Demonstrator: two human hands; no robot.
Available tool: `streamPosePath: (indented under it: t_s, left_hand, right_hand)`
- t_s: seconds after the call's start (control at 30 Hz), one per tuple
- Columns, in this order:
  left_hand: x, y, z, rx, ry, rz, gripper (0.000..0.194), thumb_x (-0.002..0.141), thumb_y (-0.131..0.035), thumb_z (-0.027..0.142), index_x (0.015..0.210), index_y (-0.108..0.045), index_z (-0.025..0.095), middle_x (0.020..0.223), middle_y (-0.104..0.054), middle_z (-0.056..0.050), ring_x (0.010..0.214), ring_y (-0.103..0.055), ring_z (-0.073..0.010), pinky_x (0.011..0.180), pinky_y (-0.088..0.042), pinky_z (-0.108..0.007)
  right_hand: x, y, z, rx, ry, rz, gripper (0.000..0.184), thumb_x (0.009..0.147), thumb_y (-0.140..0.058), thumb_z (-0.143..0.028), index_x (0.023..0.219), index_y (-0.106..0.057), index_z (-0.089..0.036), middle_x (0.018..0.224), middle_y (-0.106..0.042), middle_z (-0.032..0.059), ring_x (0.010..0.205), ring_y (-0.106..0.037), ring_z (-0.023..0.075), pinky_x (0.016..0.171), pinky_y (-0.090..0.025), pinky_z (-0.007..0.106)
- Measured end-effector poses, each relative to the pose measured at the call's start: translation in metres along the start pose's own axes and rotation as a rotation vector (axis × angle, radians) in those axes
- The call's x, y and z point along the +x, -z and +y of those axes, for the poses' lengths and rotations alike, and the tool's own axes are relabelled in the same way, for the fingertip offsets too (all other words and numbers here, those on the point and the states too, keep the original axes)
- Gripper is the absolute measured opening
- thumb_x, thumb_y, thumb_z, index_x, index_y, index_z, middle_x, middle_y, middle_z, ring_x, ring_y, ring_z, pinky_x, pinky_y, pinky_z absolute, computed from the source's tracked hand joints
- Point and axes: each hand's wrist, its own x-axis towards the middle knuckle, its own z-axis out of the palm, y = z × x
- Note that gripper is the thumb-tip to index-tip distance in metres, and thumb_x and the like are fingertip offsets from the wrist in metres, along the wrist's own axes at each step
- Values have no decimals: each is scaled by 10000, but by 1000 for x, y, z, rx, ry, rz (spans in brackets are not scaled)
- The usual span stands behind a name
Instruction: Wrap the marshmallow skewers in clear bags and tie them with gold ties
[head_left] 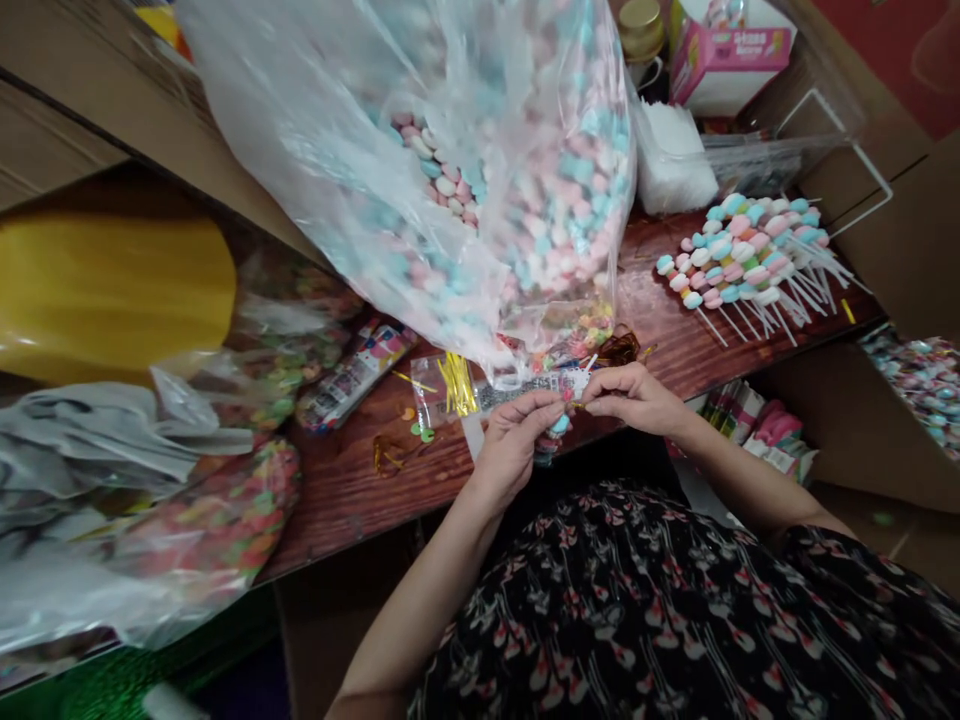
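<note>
My left hand [514, 440] is closed around the neck of a marshmallow stick [561, 424], blue and pink, seemingly in clear wrap and partly hidden by the fingers. Beside it my right hand [637, 398] pinches a thin gold twist tie [576, 405] at that neck. Both hands are close together over the table's front edge. Just beyond my left hand, a bundle of gold twist ties [457, 384] lies on clear printed packets [431, 395]. At the right rests a pile of marshmallow sticks [750, 250], their white sticks pointing toward me.
A big clear bag of pastel marshmallows [555, 200] covers the back of the table [352, 495]. Bagged gummy candy [217, 510] lies at the left near a yellow rounded object [112, 290]. Back right are a white stack [675, 160] and a pink box [727, 55].
</note>
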Motion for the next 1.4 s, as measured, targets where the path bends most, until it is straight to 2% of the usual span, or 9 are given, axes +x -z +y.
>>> streamPosePath:
  t_s: [0.2, 0.33, 0.47, 0.67, 0.87, 1.07, 1.2, 1.3, 1.4]
  left_hand:
    - [10, 0, -11, 67, -23, 111, 289, 669, -790, 411, 819, -757, 166, 634, -669, 3, 537, -594, -99, 487, -468, -187]
    - [17, -4, -16, 112, -117, 30, 207, 722, -746, 370, 780, -760, 172, 667, -652, 14, 530, -548, -76, 470, -463, -174]
    - [16, -5, -21, 42, -200, 19, 117, 730, -746, 299, 800, -773, 209, 821, -678, 11, 613, -575, -74, 485, -477, -156]
    - [17, -8, -19, -113, -43, 63, 147, 649, -817, 290, 748, -764, 195, 714, -675, 16, 550, -556, -65, 463, -449, -150]
    - [23, -13, -17, -64, -96, 43, 124, 651, -811, 270, 655, -732, 174, 650, -637, 25, 547, -533, -52, 520, -449, -154]
    - [28, -11, -11, 163, -121, -45, 168, 693, -776, 326, 691, -718, 169, 659, -590, 23, 542, -502, -70, 456, -412, -163]
    - [30, -12, 1, 329, -82, -152, 184, 713, -745, 334, 693, -708, 156, 663, -570, 18, 538, -480, -65, 453, -400, -160]
    - [31, -10, 5, 338, 59, -269, 198, 697, -739, 335, 670, -681, 147, 611, -557, 25, 507, -465, -64, 440, -372, -163]
    - [32, -6, 5, 264, 259, -423, 197, 646, -749, 302, 612, -640, 141, 519, -529, 40, 442, -422, -53, 410, -318, -165]
  right_hand:
    - [-14, -8, -6, -215, 230, 409, 130, 852, -618, -154, 891, -731, -206, 786, -655, 12, 717, -590, 121, 667, -459, 254]
    - [-5, -25, -6, -416, 355, 375, 250, 883, -552, -134, 1005, -741, -242, 794, -666, 28, 737, -581, 139, 674, -474, 278]
    - [8, -34, 0, -357, 309, 375, 285, 900, -513, -122, 1056, -721, -239, 865, -703, 31, 799, -624, 141, 739, -511, 290]
    - [6, -35, 11, -248, 247, 407, 428, 849, -604, -155, 1271, -544, -200, 732, -646, -32, 687, -608, 116, 711, -510, 266]
    - [-4, -39, 19, -41, 147, 562, 107, 812, -681, -231, 872, -599, -197, 744, -619, -35, 663, -568, 95, 642, -464, 233]
    - [4, -19, 22, 373, -123, 272, 202, 728, -755, -330, 772, -641, -168, 717, -632, -31, 660, -560, 95, 670, -462, 235]
    - [8, 2, 23, 218, -111, 51, 194, 771, -701, -341, 793, -621, -165, 714, -600, -32, 667, -529, 97, 657, -429, 228]
    - [6, 14, 17, -151, 70, -102, 156, 872, -573, -268, 759, -569, -160, 692, -539, -21, 662, -470, 103, 636, -388, 235]
    - [3, 19, 7, -550, 484, -243, 196, 926, -420, -169, 774, -543, -154, 736, -531, 24, 714, -436, 135, 677, -383, 278]
